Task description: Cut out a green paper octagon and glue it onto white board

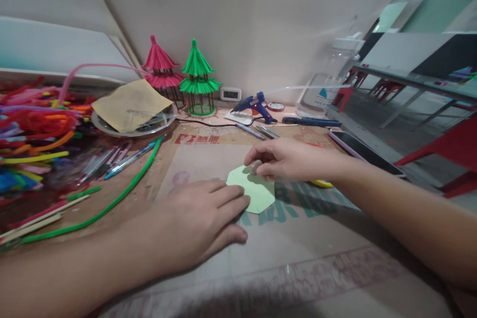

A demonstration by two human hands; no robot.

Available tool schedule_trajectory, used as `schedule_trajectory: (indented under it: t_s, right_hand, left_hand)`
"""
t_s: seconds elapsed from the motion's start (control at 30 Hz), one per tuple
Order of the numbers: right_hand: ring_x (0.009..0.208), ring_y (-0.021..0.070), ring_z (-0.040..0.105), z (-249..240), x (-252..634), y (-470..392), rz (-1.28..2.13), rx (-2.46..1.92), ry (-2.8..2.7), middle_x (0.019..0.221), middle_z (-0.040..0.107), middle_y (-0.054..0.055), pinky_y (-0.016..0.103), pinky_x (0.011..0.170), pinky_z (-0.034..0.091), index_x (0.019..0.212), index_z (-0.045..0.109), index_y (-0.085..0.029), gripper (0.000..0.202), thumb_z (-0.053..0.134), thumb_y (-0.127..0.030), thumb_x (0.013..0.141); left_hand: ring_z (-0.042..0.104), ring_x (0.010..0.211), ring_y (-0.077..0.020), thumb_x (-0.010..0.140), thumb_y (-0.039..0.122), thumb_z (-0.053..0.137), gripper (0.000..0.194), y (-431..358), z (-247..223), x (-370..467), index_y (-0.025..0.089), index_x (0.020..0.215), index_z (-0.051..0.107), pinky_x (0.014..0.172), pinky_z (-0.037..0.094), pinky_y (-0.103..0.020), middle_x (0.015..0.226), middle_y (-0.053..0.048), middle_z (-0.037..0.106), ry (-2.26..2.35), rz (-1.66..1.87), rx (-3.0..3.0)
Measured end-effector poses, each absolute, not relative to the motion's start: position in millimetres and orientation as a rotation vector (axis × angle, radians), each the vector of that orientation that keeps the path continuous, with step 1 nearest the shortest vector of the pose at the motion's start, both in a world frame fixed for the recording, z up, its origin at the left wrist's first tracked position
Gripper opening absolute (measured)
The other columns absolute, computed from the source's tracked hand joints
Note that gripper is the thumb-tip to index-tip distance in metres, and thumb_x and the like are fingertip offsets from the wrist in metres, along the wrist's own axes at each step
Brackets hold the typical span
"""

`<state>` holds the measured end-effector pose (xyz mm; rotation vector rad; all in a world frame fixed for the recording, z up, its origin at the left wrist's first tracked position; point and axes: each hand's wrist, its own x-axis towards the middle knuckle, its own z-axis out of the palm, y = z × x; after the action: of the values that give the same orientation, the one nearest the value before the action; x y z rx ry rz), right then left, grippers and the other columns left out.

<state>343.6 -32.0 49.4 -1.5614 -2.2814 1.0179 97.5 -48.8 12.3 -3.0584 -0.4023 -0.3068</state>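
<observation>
A pale green hexagon of paper (256, 193) lies flat on the brown cardboard sheet (298, 238) covering the table. My left hand (201, 218) rests palm down beside it, fingertips pressing on its left edge. My right hand (288, 159) reaches in from the right and pinches the hexagon's far edge with curled fingers. A yellow object (322, 184) peeks out under my right wrist; what it is I cannot tell.
Far left lies a heap of coloured pipe cleaners (30, 129), with a long green one (112, 198) and pens (126, 159). At the back stand a pink pagoda model (162, 72), a green one (197, 79), a blue glue gun (255, 105) and a plate under tan paper (130, 107). A phone (363, 151) lies right.
</observation>
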Motion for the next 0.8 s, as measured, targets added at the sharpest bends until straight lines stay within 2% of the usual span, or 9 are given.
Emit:
schedule_trajectory:
  t_s: [0.07, 0.17, 0.3, 0.4, 0.63, 0.8]
  right_hand:
    - [0.082, 0.0168, 0.067, 47, 341, -33, 0.985, -1.527, -2.308, 0.095, 0.075, 0.004, 0.025, 0.070, 0.049, 0.106, 0.070, -0.018, 0.024, 0.062, -0.011, 0.084]
    - [0.087, 0.0169, 0.065, 44, 340, -35, 0.846, -1.381, -2.446, 0.100, 0.072, 0.005, 0.025, 0.073, 0.048, 0.098, 0.073, -0.019, 0.017, 0.065, -0.012, 0.085]
    - [0.087, 0.0159, 0.064, 41, 340, -33, 0.798, -1.253, -2.541, 0.101, 0.068, 0.005, 0.025, 0.075, 0.047, 0.097, 0.075, -0.019, 0.014, 0.066, -0.013, 0.088]
    - [0.086, 0.0161, 0.064, 39, 340, -31, 0.835, -1.236, -2.561, 0.099, 0.069, 0.004, 0.026, 0.075, 0.047, 0.098, 0.074, -0.019, 0.014, 0.065, -0.014, 0.089]
    - [0.090, 0.0164, 0.063, 33, 331, -30, 0.670, -1.180, -2.577, 0.099, 0.068, 0.005, 0.026, 0.079, 0.046, 0.095, 0.070, -0.016, 0.013, 0.063, -0.006, 0.089]
    - [0.093, 0.0174, 0.063, 11, 318, -30, 0.443, -1.301, -2.462, 0.102, 0.069, 0.004, 0.027, 0.079, 0.043, 0.098, 0.067, -0.019, 0.012, 0.061, -0.011, 0.091]
  left_hand:
    - [0.067, 0.103, -0.0316, 0.107, 0.050, 0.033, 0.051, -53, 14, 97, 0.015, 0.123, 0.066, 0.081, 0.052, -0.045, 0.124, -0.012, 0.071, -0.352, -0.236, -3.038]
    - [0.064, 0.107, -0.0345, 0.106, 0.052, 0.035, 0.052, -58, 15, 97, 0.013, 0.122, 0.066, 0.084, 0.049, -0.047, 0.133, -0.013, 0.067, -0.307, -0.183, -2.984]
    - [0.063, 0.103, -0.0328, 0.103, 0.052, 0.043, 0.048, -60, 15, 99, 0.015, 0.123, 0.066, 0.087, 0.046, -0.046, 0.127, -0.012, 0.069, -0.333, -0.145, -3.024]
    - [0.064, 0.098, -0.0308, 0.102, 0.052, 0.048, 0.044, -58, 15, 99, 0.017, 0.123, 0.065, 0.083, 0.045, -0.044, 0.123, -0.012, 0.071, -0.364, -0.172, -3.084]
    - [0.073, 0.078, -0.0272, 0.101, 0.050, 0.049, 0.041, -54, 17, 100, 0.017, 0.119, 0.066, 0.064, 0.048, -0.039, 0.141, -0.013, 0.062, -0.401, -0.075, -3.135]
    - [0.074, 0.076, -0.0266, 0.100, 0.049, 0.052, 0.039, -56, 21, 102, 0.018, 0.119, 0.066, 0.067, 0.051, -0.039, 0.140, -0.014, 0.064, -0.444, -0.075, -3.149]
